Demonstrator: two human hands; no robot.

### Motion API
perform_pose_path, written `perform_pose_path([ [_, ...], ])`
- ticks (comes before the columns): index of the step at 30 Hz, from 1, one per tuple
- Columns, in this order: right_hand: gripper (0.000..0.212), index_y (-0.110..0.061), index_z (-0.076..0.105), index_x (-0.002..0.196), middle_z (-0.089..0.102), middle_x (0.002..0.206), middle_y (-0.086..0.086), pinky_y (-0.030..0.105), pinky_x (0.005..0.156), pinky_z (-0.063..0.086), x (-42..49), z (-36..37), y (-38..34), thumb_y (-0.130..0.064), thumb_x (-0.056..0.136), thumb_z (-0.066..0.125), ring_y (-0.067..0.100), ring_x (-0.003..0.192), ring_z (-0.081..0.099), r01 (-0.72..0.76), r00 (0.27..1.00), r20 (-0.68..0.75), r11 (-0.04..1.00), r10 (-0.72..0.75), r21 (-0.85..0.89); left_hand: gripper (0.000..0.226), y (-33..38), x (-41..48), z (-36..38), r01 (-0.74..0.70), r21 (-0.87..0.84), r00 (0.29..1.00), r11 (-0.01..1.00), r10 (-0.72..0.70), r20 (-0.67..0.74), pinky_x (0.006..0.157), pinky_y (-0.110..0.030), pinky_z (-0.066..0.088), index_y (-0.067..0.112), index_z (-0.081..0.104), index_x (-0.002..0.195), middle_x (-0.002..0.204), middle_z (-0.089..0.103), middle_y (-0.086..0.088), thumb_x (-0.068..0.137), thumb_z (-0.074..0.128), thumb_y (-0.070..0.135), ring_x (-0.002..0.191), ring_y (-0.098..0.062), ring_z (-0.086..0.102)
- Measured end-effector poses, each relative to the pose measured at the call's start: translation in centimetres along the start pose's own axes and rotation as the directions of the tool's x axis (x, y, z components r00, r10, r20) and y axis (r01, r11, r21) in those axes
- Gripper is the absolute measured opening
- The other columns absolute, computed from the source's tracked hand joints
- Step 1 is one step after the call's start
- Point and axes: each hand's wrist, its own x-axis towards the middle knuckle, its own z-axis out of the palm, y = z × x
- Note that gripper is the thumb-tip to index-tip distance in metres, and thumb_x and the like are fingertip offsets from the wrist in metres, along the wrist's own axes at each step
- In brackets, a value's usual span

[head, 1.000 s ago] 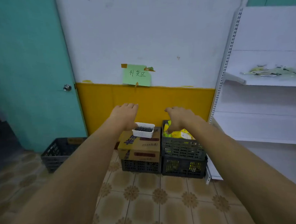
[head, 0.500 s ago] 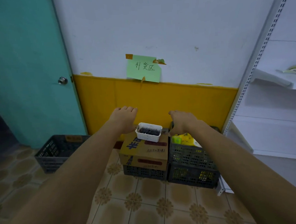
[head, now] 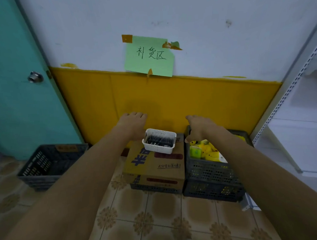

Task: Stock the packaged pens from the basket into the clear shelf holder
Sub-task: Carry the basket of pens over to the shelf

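Dark packs (head: 159,139) in the white basket (head: 158,150): too small and soft to tell single pens, no count. Left of the basket, the left hand (head: 134,124) shows its back only, fingertips folded out of sight. Right of the basket, the right hand (head: 200,126) is the same, only the thumb tip shows. It covers the back-left rim corner of the grey crate (head: 211,170). Yellow packets (head: 209,151) in that crate: print unreadable, part covered by the right forearm. Under the basket, cardboard box (head: 154,166): small print blurred. The lower crate (head: 154,188) beneath it shows a front strip only. Far right of the basket, white shelving (head: 301,130) is cut by the frame edge. Far left, black crate (head: 46,164): interior too dark.
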Motion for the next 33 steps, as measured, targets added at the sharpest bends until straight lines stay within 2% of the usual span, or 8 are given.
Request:
perform_pose_path([
  [8, 0.095, -0.009, 0.017, 0.149, 0.033, 0.148, 0.015, 0.046, 0.102, 0.039, 15.1, 0.4, 5.3, -0.052, 0.081, 0.068, 0.035, 0.130, 0.040, 0.033, 0.999, 0.038, 0.999, -0.034, 0.011, 0.076, -1.0, 15.4, 3.8, 0.028, -0.049, 0.997, 0.998, -0.024, 0.074, 0.112, -0.044, 0.027, 0.012, 0.016, 0.149, 0.153, 0.026, -0.008, 0.092, 0.056, 0.043, 0.140, -0.027, 0.026],
  [13, 0.093, -0.009, 0.018, 0.148, 0.033, 0.148, 0.015, 0.045, 0.104, 0.038, 23.5, 1.5, 7.6, -0.052, 0.082, 0.068, 0.034, 0.132, 0.038, 0.046, 0.994, 0.094, 0.996, -0.053, 0.081, 0.068, -2.0, 22.1, 7.6, 0.070, -0.102, 0.985, 0.992, -0.052, 0.165, 0.112, -0.044, 0.027, 0.011, 0.015, 0.150, 0.154, 0.025, -0.009, 0.098, 0.046, 0.040, 0.140, -0.027, 0.026],
  [16, 0.085, -0.008, 0.024, 0.145, 0.040, 0.140, 0.016, 0.044, 0.098, 0.041, 27.2, 3.4, 8.1, -0.052, 0.084, 0.065, 0.034, 0.121, 0.045, 0.047, 0.990, 0.126, 0.992, -0.062, 0.115, 0.063, -2.6, 25.3, 10.5, 0.093, -0.150, 0.968, 0.984, -0.054, 0.244, 0.113, -0.044, 0.026, 0.011, 0.013, 0.151, 0.156, 0.021, -0.010, 0.100, 0.039, 0.040, 0.141, -0.028, 0.025],
  [19, 0.066, -0.010, 0.038, 0.130, 0.049, 0.125, 0.014, 0.044, 0.088, 0.045, 31.2, 6.6, 8.4, -0.054, 0.086, 0.060, 0.030, 0.104, 0.051, -0.010, 0.976, 0.214, 0.982, -0.031, 0.186, 0.073, -3.1, 28.9, 14.0, 0.104, -0.194, 0.949, 0.976, -0.039, 0.314, 0.110, -0.046, 0.030, 0.011, 0.011, 0.151, 0.156, 0.020, -0.011, 0.097, 0.046, 0.046, 0.140, -0.030, 0.026],
  [22, 0.071, -0.015, 0.040, 0.134, 0.050, 0.131, 0.009, 0.045, 0.090, 0.047, 35.1, 11.5, 8.5, -0.060, 0.083, 0.060, 0.031, 0.112, 0.053, -0.037, 0.950, 0.307, 0.956, -0.057, 0.292, 0.087, -3.7, 32.2, 18.2, 0.132, -0.319, 0.920, 0.938, 0.004, 0.393, 0.102, -0.046, 0.040, 0.011, 0.007, 0.152, 0.155, 0.021, -0.013, 0.091, 0.056, 0.049, 0.137, -0.031, 0.032],
  [26, 0.040, -0.004, 0.055, 0.125, 0.060, 0.121, 0.019, 0.044, 0.091, 0.047, 38.1, 16.6, 7.5, -0.027, 0.093, 0.060, 0.035, 0.108, 0.057, -0.216, 0.887, 0.461, 0.861, -0.024, 0.461, 0.090, -4.7, 36.9, 24.6, 0.303, -0.563, 0.871, 0.769, 0.016, 0.491, 0.100, -0.044, 0.043, 0.013, 0.012, 0.152, 0.151, 0.032, -0.014, 0.086, 0.063, 0.048, 0.129, -0.032, 0.043],
  [29, 0.041, 0.010, 0.055, 0.122, 0.056, 0.123, 0.032, 0.048, 0.095, 0.044, 41.0, 20.4, 6.7, -0.023, 0.098, 0.053, 0.043, 0.111, 0.055, -0.433, 0.802, 0.596, 0.727, 0.041, 0.533, 0.085, -4.6, 39.9, 28.9, 0.475, -0.647, 0.808, 0.597, -0.005, 0.589, 0.102, -0.035, 0.036, 0.009, 0.012, 0.151, 0.154, 0.028, -0.012, 0.090, 0.062, 0.040, 0.133, -0.029, 0.040],
  [33, 0.051, 0.015, 0.048, 0.125, 0.049, 0.128, 0.038, 0.050, 0.098, 0.043, 44.3, 24.6, 5.2, -0.023, 0.094, 0.060, 0.044, 0.109, 0.056, -0.687, 0.688, 0.694, 0.499, 0.211, 0.529, 0.082, -4.9, 43.2, 35.2, 0.668, -0.659, 0.725, 0.345, -0.104, 0.681, 0.091, -0.030, 0.038, 0.004, 0.026, 0.147, 0.149, 0.038, -0.013, 0.086, 0.067, 0.039, 0.117, -0.023, 0.053],
])
